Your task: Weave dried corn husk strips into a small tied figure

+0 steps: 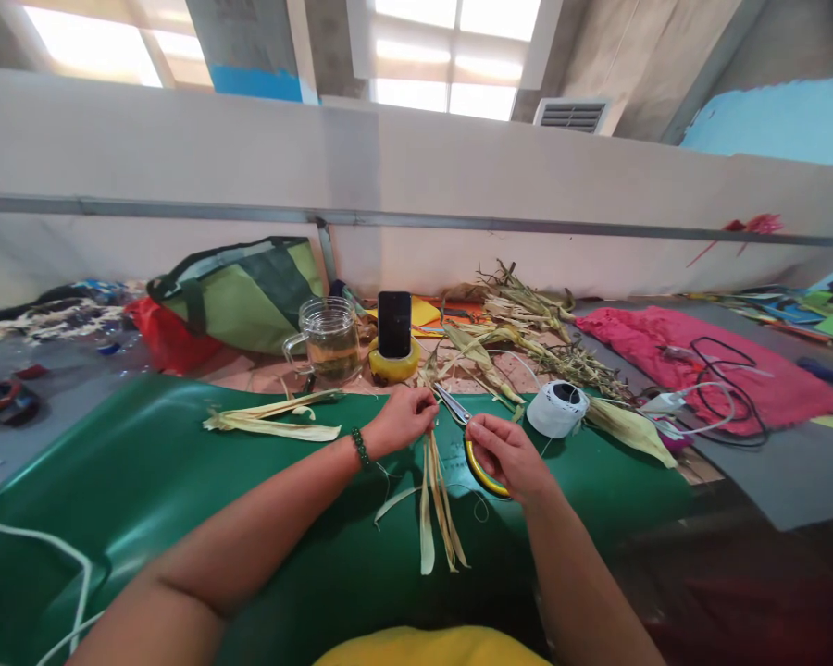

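Head view: husk strips (437,504) in the left grip (408,416), scissors (482,472) in the right grip (505,453)

Pinched together on the left around the upper end of the pale dry strips, just past the scissors' tips, with loose ends fanned toward the wearer over a green mat (180,472). Worn on that wrist, a dark green beaded bracelet (361,447). Clamped on the right around yellow handles, with metal blades angled up and leftward, near the left fingertips; impossible to tell whether touching the strips. Spread beneath it all, across a cluttered counter (770,462), the same mat, with more husk pieces (278,421) to the left. Lined up along the mat's far side, a glass mug (329,342) of pale liquid, a phone (394,324) upright at a roll of yellow tape (393,367), and a white spool (555,413) beside a broad husk (628,430). Behind the mug, a green bag (250,296) next to a red bag (170,338); behind the spool, a heap of dry stalks (528,310). Off to the right, pink cloth (701,361) under tangled cables (728,384).
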`<state>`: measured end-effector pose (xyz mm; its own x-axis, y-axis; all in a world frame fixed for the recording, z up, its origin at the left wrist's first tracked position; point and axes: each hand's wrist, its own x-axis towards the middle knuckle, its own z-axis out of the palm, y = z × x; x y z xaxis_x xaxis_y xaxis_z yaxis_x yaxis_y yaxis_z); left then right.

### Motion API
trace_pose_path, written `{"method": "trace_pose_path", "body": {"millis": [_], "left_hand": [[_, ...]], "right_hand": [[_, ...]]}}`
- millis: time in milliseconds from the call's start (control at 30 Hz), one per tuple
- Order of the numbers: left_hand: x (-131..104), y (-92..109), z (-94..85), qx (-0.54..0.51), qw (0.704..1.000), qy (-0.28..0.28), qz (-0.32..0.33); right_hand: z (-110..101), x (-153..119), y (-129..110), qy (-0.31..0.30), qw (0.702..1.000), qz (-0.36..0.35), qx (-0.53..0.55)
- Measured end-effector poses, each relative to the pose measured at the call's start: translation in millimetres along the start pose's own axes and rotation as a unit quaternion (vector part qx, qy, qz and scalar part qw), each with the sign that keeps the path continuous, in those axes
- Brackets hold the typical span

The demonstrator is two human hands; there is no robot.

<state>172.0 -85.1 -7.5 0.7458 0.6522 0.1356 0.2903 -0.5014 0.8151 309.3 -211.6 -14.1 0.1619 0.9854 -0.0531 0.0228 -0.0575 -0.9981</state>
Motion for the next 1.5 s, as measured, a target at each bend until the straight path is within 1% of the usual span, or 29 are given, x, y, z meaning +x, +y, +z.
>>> {"method": "trace_pose_path", "body": {"millis": [33,67,100,133,167,200,233,300,333,467,500,567,633,733,800,900,1033,1133,1267,1300,1333,1367,1433,1467,1500], "left_hand": [[0.1,-0.1,0.0,-0.002,1.0,0.001,-0.001],[0.1,-0.1,-0.1,-0.005,1.0,0.001,-0.004],[0.1,0.0,-0.4,-0.01,1.0,0.002,-0.007],[0.0,0.4,-1.0,-0.016,1.0,0.004,-0.011],[-0.2,1.1,-1.8,-0.021,1.0,0.006,-0.015],[-0.4,2.1,-2.8,-0.024,1.0,0.008,-0.018],[-0.6,3.2,-3.9,-0.026,0.999,0.009,-0.021],[-1.1,5.3,-6.1,-0.028,0.999,0.01,-0.019],[-1.2,6.0,-6.9,-0.028,0.999,0.011,-0.015],[-0.5,4.1,-7.4,-0.015,1.0,0.02,0.001],[-0.1,2.9,-7.1,-0.012,1.0,0.02,0.0],[0.4,1.1,-6.8,0.001,1.0,0.017,0.001],[0.1,1.3,-7.3,0.04,0.999,0.017,0.01],[-2.3,5.4,-8.7,0.12,0.992,-0.007,0.035],[-4.9,9.1,-9.1,0.151,0.987,-0.033,0.044],[-8.3,13.5,-8.7,0.17,0.983,-0.056,0.037],[-10.3,17.4,-8.5,0.19,0.979,-0.065,0.021],[-12.1,20.3,-9.4,0.207,0.975,-0.08,0.019],[-14.4,22.0,-10.5,0.187,0.976,-0.107,0.033],[-14.2,21.6,-10.9,0.178,0.977,-0.109,0.033],[-13.4,20.8,-11.4,0.167,0.98,-0.108,0.031],[-12.2,19.8,-12.1,0.153,0.982,-0.105,0.024],[-8.7,17.0,-14.6,0.115,0.988,-0.103,0.008],[-6.9,15.5,-16.1,0.095,0.99,-0.104,0.003],[-5.2,14.2,-17.7,0.075,0.991,-0.108,0.001]], "right_hand": [[0.4,0.6,0.5,0.025,0.997,-0.022,-0.062],[1.2,1.4,1.3,0.057,0.988,-0.04,-0.137],[2.5,2.1,2.4,0.085,0.972,-0.049,-0.215],[4.1,2.7,3.8,0.1,0.952,-0.047,-0.286],[5.9,3.1,5.5,0.096,0.935,-0.037,-0.34],[7.8,3.5,7.4,0.079,0.924,-0.021,-0.374],[9.6,3.8,9.6,0.056,0.919,-0.006,-0.39],[12.3,4.9,14.1,0.02,0.923,0.002,-0.385],[13.1,5.9,16.2,0.015,0.928,-0.006,-0.372],[12.8,10.1,21.8,0.032,0.951,-0.08,-0.297],[12.3,10.6,22.0,0.037,0.96,-0.084,-0.265],[11.2,10.5,21.0,0.032,0.981,-0.059,-0.181],[10.3,9.2,17.8,0.015,0.996,-0.016,-0.083],[9.6,6.7,9.4,0.02,0.999,0.018,0.035],[10.1,4.3,1.9,0.04,0.996,0.02,0.075],[14.2,-2.2,-10.6,0.048,0.997,-0.007,0.068],[24.0,-13.2,-23.7,0.046,0.997,-0.068,-0.009],[29.9,-14.4,-27.6,0.062,0.992,-0.103,-0.043],[33.7,-12.3,-31.2,0.069,0.985,-0.133,-0.081],[34.0,-14.3,-33.4,0.057,0.982,-0.148,-0.105],[33.8,-17.6,-36.3,0.021,0.975,-0.17,-0.14],[33.0,-22.0,-39.6,-0.039,0.963,-0.198,-0.179],[28.3,-31.0,-46.4,-0.181,0.918,-0.259,-0.24],[24.4,-33.7,-48.7,-0.22,0.899,-0.283,-0.254],[19.6,-34.2,-49.6,-0.215,0.892,-0.297,-0.263]]}}
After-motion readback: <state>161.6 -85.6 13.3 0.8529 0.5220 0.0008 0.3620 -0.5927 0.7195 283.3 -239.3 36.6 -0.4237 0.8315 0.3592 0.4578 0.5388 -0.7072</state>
